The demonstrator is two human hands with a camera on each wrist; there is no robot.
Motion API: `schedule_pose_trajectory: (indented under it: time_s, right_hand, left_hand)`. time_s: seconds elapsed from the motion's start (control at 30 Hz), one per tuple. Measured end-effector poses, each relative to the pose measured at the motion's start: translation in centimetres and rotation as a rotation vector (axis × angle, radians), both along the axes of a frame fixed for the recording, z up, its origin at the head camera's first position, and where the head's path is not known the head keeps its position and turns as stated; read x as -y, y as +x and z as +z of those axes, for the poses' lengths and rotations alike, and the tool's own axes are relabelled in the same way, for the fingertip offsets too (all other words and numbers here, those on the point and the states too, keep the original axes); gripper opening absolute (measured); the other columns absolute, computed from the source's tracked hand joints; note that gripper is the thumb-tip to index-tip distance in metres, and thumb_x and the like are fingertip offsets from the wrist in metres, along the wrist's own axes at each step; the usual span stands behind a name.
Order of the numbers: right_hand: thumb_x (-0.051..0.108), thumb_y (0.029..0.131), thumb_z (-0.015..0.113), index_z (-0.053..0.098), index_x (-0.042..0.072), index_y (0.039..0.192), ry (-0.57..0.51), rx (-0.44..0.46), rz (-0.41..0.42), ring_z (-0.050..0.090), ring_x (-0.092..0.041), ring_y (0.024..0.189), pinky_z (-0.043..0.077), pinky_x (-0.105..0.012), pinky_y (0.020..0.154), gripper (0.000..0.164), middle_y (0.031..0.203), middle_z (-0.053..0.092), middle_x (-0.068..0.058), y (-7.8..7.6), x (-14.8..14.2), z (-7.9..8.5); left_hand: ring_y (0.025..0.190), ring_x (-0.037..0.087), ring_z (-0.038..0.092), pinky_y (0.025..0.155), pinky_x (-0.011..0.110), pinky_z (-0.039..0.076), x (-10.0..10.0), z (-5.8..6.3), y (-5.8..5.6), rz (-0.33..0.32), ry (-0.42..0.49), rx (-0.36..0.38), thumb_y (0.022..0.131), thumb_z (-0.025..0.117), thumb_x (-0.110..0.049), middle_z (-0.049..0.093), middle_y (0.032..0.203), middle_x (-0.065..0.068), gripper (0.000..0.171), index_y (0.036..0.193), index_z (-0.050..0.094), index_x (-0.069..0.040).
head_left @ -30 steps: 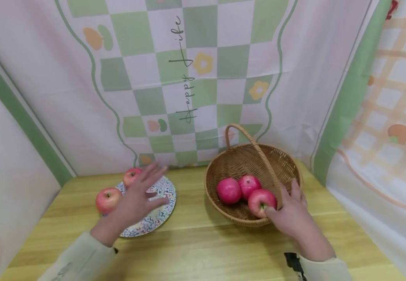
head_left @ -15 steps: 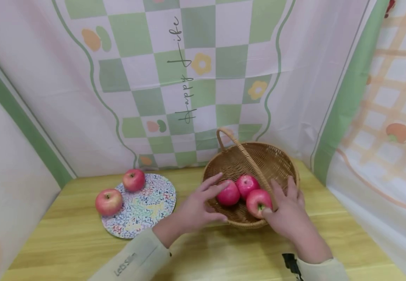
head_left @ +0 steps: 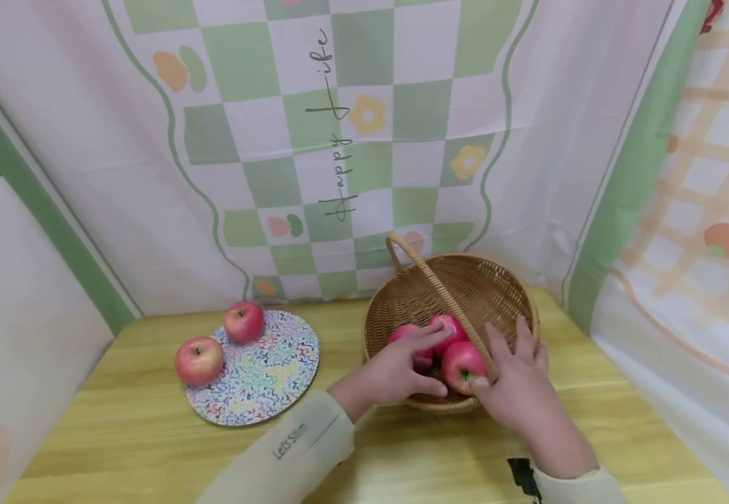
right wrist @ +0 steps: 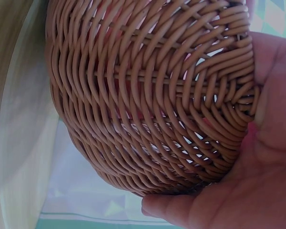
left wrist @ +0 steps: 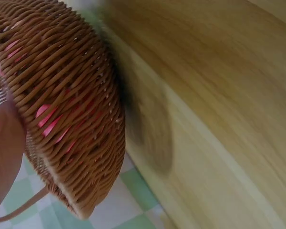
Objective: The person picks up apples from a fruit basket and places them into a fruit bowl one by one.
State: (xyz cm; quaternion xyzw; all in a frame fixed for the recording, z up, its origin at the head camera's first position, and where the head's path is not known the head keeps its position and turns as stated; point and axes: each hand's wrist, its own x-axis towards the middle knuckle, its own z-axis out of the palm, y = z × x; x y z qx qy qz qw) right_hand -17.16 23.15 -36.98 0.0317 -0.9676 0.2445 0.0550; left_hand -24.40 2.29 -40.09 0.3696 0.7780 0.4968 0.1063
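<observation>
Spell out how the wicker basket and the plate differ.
The wicker basket is brown, while the plate is pale with multicoloured specks. The wicker basket is deep and the plate flat. The wicker basket has an arched handle; the plate shows none. The right hand holds the wicker basket; neither hand touches the plate. Both have rounded outlines.

This looks like a small booth-like corner, home or studio unclear: a green-checked cloth (head_left: 367,164) reading "Happy Life" behind, a pale cloth (head_left: 30,294) left, an orange-checked cloth (head_left: 711,175) right, enclosing a wooden table (head_left: 118,427).
</observation>
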Motion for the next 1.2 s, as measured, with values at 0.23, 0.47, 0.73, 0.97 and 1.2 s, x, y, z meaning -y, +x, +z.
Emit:
schedule_pose_trajectory:
  time_s: [0.23,0.47,0.73,0.97,1.2]
  right_hand:
    - [0.026,0.084,0.072,0.019,0.000,0.157,0.007,-0.006,0.003,-0.008,-0.073,0.129,0.023,-0.084,0.085,0.094,0.155,-0.021,-0.034,0.1,0.0,0.1]
    - [0.019,0.084,0.067,0.021,0.001,0.157,0.006,-0.022,0.013,-0.007,-0.073,0.129,0.026,-0.084,0.084,0.088,0.156,-0.020,-0.033,0.0,-0.1,0.0]
    - [0.018,0.083,0.067,0.022,0.000,0.156,-0.002,-0.016,0.019,-0.011,-0.073,0.128,0.025,-0.085,0.084,0.088,0.155,-0.021,-0.034,0.1,-0.1,0.0]
    - [0.017,0.082,0.066,0.023,-0.001,0.156,0.012,-0.037,0.017,-0.007,-0.073,0.128,0.026,-0.084,0.084,0.087,0.155,-0.017,-0.036,0.3,-0.1,-0.1]
    - [0.017,0.081,0.068,0.026,-0.001,0.154,0.028,-0.059,0.019,-0.002,-0.075,0.127,0.027,-0.084,0.084,0.086,0.155,-0.013,-0.038,0.4,0.1,0.0]
  left_hand:
    - [0.140,0.011,0.030,0.110,0.032,0.032,-1.2,-0.5,-0.4,0.037,-0.132,-0.046,0.081,0.084,-0.026,0.033,0.157,-0.013,0.082,0.151,0.042,-0.037]
    - [0.138,0.010,0.034,0.108,0.030,0.034,-2.0,-0.5,-0.6,0.002,-0.273,-0.158,0.086,0.079,-0.032,0.037,0.156,-0.005,0.071,0.149,0.048,-0.035]
    - [0.134,0.010,0.038,0.104,0.032,0.039,-2.7,-0.9,-1.0,0.034,-0.355,-0.219,0.085,0.078,-0.040,0.039,0.152,-0.003,0.070,0.148,0.047,-0.039]
    - [0.129,0.013,0.040,0.102,0.040,0.041,-3.1,-1.0,-1.1,0.112,-0.344,-0.137,0.079,0.082,-0.048,0.040,0.146,-0.001,0.065,0.139,0.056,-0.045]
    - [0.118,0.008,0.042,0.096,0.033,0.043,-2.8,-1.2,-1.1,0.100,-0.309,-0.126,0.082,0.083,-0.041,0.044,0.133,-0.005,0.056,0.134,0.061,-0.045]
